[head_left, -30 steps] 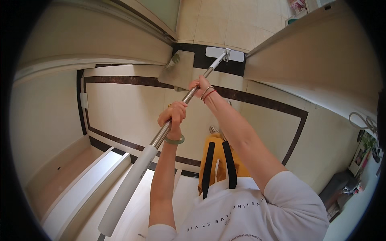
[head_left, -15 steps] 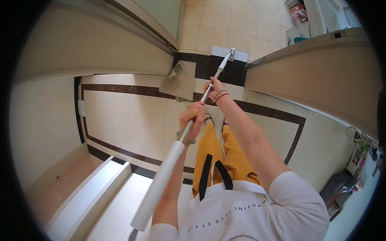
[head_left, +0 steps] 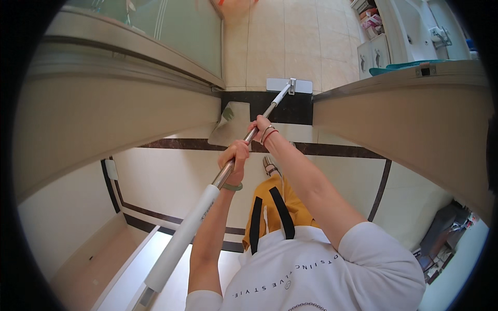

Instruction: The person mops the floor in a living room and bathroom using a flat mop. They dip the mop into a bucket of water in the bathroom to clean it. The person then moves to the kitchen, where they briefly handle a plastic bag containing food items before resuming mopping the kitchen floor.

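A flat mop slants from the lower left up to the doorway. Its handle point(head_left: 180, 236) has a white sleeve and a bare metal shaft, and its white flat head point(head_left: 277, 85) lies at the far edge of the black threshold point(head_left: 295, 110). My left hand point(head_left: 234, 157), wearing a green bangle, is wrapped round the metal shaft just above the sleeve. Farther up the shaft, my right hand point(head_left: 261, 128) grips it closer to the mop head. Beside the threshold lies a crumpled pale mat point(head_left: 231, 124) with a green patch.
Door panels flank the opening at left point(head_left: 129, 98) and right point(head_left: 404, 109). Beyond are beige floor tiles point(head_left: 301, 44) and a white washbasin point(head_left: 415, 39) above a cabinet. My sandalled foot point(head_left: 270, 166) stands on the floor behind the mop. Dark-bordered tiles surround me.
My view has shifted forward, showing more of the tiled room and basin. The mop head sits slightly farther past the threshold's edge. Both hands keep their hold on the mop.
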Available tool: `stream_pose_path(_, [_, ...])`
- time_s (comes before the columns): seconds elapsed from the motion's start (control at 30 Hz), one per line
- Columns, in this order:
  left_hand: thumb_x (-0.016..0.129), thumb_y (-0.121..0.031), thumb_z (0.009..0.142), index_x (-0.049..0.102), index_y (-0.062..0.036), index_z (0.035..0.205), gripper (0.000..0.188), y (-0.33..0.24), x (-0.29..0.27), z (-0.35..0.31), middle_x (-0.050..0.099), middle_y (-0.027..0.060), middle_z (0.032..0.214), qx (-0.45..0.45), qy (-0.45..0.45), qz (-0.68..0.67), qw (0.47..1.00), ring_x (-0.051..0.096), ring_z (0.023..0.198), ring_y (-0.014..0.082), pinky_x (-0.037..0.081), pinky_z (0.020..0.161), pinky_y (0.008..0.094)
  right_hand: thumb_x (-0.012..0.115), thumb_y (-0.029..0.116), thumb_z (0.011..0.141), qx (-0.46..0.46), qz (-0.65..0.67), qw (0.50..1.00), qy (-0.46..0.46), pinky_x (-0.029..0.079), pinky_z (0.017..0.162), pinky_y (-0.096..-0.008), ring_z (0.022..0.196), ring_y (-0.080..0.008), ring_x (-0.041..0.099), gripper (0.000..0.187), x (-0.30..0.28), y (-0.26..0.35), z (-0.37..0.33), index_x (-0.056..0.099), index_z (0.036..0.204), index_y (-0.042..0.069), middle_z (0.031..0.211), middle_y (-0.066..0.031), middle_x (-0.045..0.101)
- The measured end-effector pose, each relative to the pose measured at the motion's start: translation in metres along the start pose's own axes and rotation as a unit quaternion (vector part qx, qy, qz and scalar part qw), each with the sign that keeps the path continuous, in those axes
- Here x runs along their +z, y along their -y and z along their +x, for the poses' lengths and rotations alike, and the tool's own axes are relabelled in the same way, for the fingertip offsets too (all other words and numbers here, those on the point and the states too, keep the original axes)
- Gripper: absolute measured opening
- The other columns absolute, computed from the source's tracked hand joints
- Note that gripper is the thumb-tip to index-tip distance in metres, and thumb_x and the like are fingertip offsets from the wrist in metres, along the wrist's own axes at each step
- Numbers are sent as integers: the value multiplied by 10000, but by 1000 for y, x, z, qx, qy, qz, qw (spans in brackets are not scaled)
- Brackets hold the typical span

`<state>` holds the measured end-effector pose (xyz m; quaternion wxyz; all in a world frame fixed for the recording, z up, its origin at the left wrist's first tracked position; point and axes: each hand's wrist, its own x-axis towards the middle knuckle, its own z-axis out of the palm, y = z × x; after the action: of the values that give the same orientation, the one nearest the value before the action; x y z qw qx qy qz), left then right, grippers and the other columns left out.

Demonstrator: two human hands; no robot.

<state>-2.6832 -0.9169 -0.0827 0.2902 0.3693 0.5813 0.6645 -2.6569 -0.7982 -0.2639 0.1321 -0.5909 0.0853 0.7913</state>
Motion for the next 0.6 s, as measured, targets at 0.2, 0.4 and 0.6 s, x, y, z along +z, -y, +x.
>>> stream_pose_path(0.2, [437, 6, 908, 379, -43, 613, 304, -1, -6, 36, 425, 16, 591, -25, 20, 0, 999, 443, 603, 140, 439, 791, 347, 387, 78, 844, 74, 84, 992, 54, 372, 408, -289, 446, -144, 365, 91, 19, 17, 4, 360, 757, 77, 571, -39, 360])
stream_pose_path(0.4, [485, 9, 876, 398, -30, 625, 269, 28, 10, 69, 478, 46, 625, 6, 35, 5, 999, 482, 630, 162, 458, 812, 382, 410, 145, 886, 73, 77, 991, 78, 348, 406, -258, 447, -108, 335, 187, 31, 71, 22, 332, 725, 93, 577, -2, 331])
stream_pose_path(0.6, [463, 32, 893, 392, -14, 619, 287, 72, 70, 160, 487, 55, 627, 16, 16, 8, 1000, 481, 615, 149, 469, 821, 388, 382, 151, 908, 69, 52, 992, 87, 342, 428, -252, 433, -101, 338, 207, 70, 186, 45, 343, 710, 99, 558, 13, 325])
